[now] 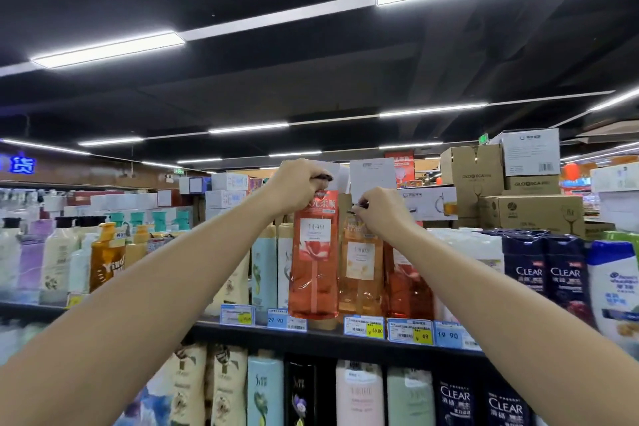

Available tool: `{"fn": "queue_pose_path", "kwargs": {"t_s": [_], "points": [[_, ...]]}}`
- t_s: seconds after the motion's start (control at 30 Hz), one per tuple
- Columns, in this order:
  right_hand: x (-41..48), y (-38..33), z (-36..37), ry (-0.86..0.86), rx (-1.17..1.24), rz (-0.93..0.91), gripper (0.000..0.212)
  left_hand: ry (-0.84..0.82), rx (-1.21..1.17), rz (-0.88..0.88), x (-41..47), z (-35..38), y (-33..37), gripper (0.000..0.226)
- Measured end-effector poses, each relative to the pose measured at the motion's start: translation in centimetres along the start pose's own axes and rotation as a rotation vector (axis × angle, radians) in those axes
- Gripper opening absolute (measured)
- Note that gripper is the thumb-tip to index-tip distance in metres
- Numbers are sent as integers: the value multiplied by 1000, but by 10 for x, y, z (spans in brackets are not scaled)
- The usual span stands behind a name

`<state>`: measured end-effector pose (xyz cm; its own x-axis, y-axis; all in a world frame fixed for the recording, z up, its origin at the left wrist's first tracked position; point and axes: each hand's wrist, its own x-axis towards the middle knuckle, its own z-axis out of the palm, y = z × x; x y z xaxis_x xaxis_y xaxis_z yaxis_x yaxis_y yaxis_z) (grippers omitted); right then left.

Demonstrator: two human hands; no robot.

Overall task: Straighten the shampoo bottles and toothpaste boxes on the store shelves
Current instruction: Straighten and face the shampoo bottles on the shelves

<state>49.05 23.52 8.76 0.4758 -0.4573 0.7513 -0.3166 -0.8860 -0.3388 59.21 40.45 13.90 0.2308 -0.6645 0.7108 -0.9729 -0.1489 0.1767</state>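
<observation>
Top shelf, shampoo section. Both arms are raised to the middle of the row.

- Left hand: fingers curled tight round the pump top of the red bottle. The bottle is upright with its label facing out. Its base is at the shelf's front lip, over the price tags. I cannot tell whether it is lifted or standing.
- Right hand: pinching the pump of the orange bottle just beside the red one. That bottle is upright on the shelf and set a little further back.
- A second red bottle behind the right forearm is partly hidden.

Progress, as a judgement: mid-task on this pair. The red bottle looks to be forward of its neighbours and needs seating in line, and the orange one needs squaring.

The CLEAR bottles to the right look even and face front. The left stretch around the amber bottle is blurred and of mixed heights, so its order cannot be judged. The lower shelf bottles face out, but only partly show.

No toothpaste boxes are in view, so that part is likely left to do.
</observation>
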Motion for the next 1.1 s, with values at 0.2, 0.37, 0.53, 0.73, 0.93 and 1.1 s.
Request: {"fn": "queue_pose_path", "kwargs": {"t_s": [0.2, 0.37, 0.53, 0.73, 0.93, 1.1], "points": [[-4, -10, 18, -36, -16, -17, 19, -53, 40, 10, -15, 7, -8, 31], [-2, -5, -5, -130, -57, 5, 29, -40, 43, 54, -16, 12, 2, 33], [-7, -11, -53, -204, 236, -23, 21, 2, 25, 122, -9, 15, 28, 30], [-21, 17, -93, -607, 500, 143, 34, 3, -53, 148, 1, 30, 60, 27], [-46, 34, -102, -670, 268, 13, 38, 28, -73, 230, 12, 59, 90, 29], [-45, 50, -104, -510, 204, -31, 31, 93, -109, 278, 13, 69, 98, 30]]}}
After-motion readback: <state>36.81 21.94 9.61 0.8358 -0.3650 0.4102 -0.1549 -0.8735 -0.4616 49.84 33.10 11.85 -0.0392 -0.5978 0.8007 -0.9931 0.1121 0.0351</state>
